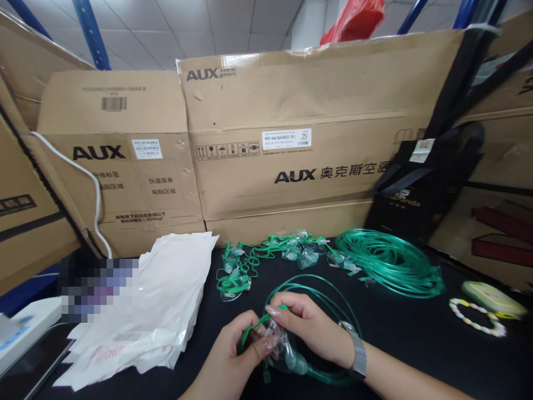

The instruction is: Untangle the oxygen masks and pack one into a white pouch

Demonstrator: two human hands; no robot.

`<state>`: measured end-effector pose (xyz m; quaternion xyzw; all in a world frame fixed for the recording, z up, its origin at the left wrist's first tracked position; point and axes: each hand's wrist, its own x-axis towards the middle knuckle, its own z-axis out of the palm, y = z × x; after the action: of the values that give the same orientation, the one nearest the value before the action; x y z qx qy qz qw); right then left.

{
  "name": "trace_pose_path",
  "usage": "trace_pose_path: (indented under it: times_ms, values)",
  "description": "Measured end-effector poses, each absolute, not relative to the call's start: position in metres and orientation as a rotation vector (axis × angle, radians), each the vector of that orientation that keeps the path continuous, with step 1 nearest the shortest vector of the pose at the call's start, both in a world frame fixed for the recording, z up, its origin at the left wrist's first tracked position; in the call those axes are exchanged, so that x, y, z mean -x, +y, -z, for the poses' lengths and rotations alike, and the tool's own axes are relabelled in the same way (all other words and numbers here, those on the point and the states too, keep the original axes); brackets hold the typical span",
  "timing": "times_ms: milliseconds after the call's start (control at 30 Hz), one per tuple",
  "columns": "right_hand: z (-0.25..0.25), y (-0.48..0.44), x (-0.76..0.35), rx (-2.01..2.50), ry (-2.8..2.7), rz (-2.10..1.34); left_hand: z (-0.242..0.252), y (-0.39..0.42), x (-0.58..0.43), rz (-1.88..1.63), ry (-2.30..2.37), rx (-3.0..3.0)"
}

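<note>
Low in the middle of the head view, both hands meet at a clear oxygen mask (287, 353). My left hand (241, 347) is closed around the mask's left side, thumb pressed on it. Between the fingertips of my right hand (306, 322) is a green elastic strap (262, 321), which runs across to my left fingers. Green tubing (328, 286) leads off the mask and loops behind my right wrist. Part of the mask is hidden by my fingers.
Beyond the hands lie several more masks with green straps (235, 278) and a big coil of green tubing (387, 264). White packaging bags (166, 289) are stacked at left, beside a power strip (31, 322). A bead bracelet (474, 319) lies right. Cardboard boxes (325, 111) wall the back.
</note>
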<state>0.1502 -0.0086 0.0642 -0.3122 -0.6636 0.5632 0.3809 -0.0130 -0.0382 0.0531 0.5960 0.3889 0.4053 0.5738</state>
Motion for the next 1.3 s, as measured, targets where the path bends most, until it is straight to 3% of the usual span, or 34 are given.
trace_pose_path:
  times_ms: [867, 1300]
  values:
    - [-0.070, -0.011, -0.150, 0.804, -1.845, -1.450, -0.048, -0.037, 0.013, -0.878, 0.952, -1.425]
    - [-0.066, -0.011, -0.151, 0.877, -2.010, -1.294, -0.046, -0.032, 0.014, -0.829, 0.912, -1.404]
